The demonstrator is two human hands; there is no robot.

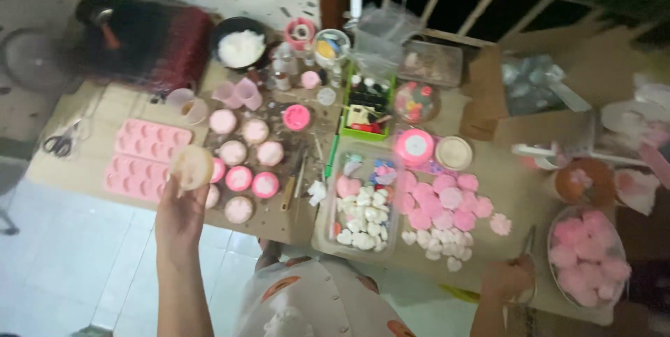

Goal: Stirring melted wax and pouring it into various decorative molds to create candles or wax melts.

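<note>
My left hand (180, 213) is raised over the table's near edge and holds a round pale cream soap piece (192, 167) between its fingertips. Just beyond it stand several round pink moulds (239, 178) filled with pink and cream material. My right hand (507, 278) rests at the table's near edge on the right, closed on a thin dark knife-like tool (528, 241). It sits beside a clear bowl of pink flower shapes (588, 257).
Two pink silicone mould trays (143, 158) and scissors (60, 144) lie at the left. A clear tray of white and pink shapes (363, 204), loose pink flower soaps (447, 201), a green box (366, 109), a dark pot of white stuff (239, 45) and jars crowd the table.
</note>
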